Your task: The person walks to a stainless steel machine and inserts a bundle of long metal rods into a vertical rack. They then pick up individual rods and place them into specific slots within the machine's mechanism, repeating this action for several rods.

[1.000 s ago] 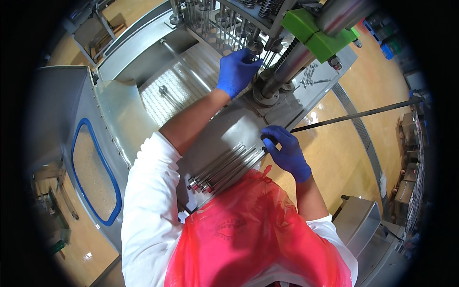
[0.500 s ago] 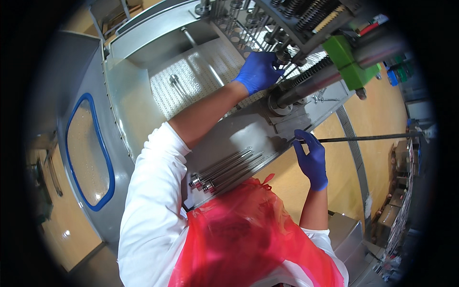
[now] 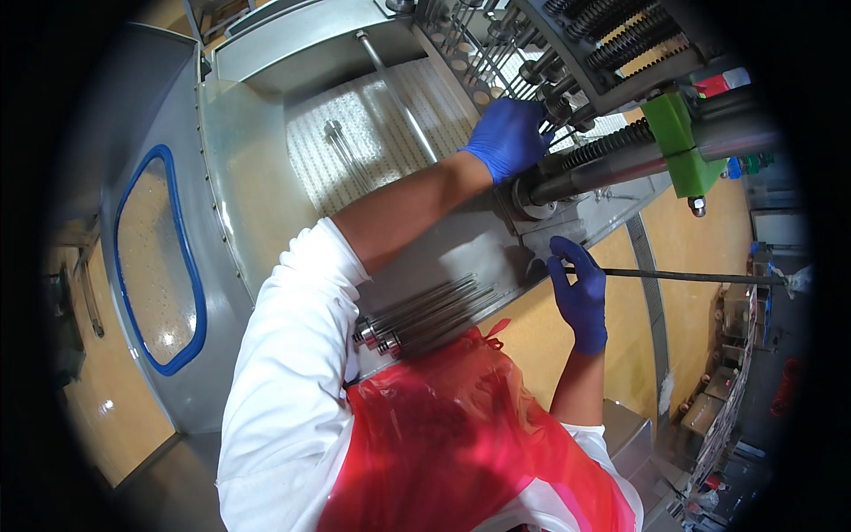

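Note:
My left hand point(image 3: 510, 137), in a blue glove, reaches into a machine among upright metal rods with cylindrical heads. Its fingers are curled closed at a metal rod point(image 3: 557, 108); the fingertips are partly hidden. Lower and to the right, my right hand point(image 3: 581, 293), also gloved in blue, pinches the near end of a long thin black rod point(image 3: 683, 276). That rod stretches rightward over the floor. Several loose metal needles point(image 3: 434, 306) with thick round heads lie side by side on the steel ledge, between my left forearm and the red apron point(image 3: 434, 434).
A perforated white bed point(image 3: 355, 129), with a few thin needles point(image 3: 341, 146) on it, lies left of my hand. Springs point(image 3: 629, 35) and a thick shaft with a green clamp point(image 3: 681, 146) stand at upper right. A steel panel with a blue-rimmed window point(image 3: 199, 310) is at left.
The view has shifted slightly. My left hand has moved a little to the right along the metal rods. The black rod's far end sits lower; my right hand still grips its near end.

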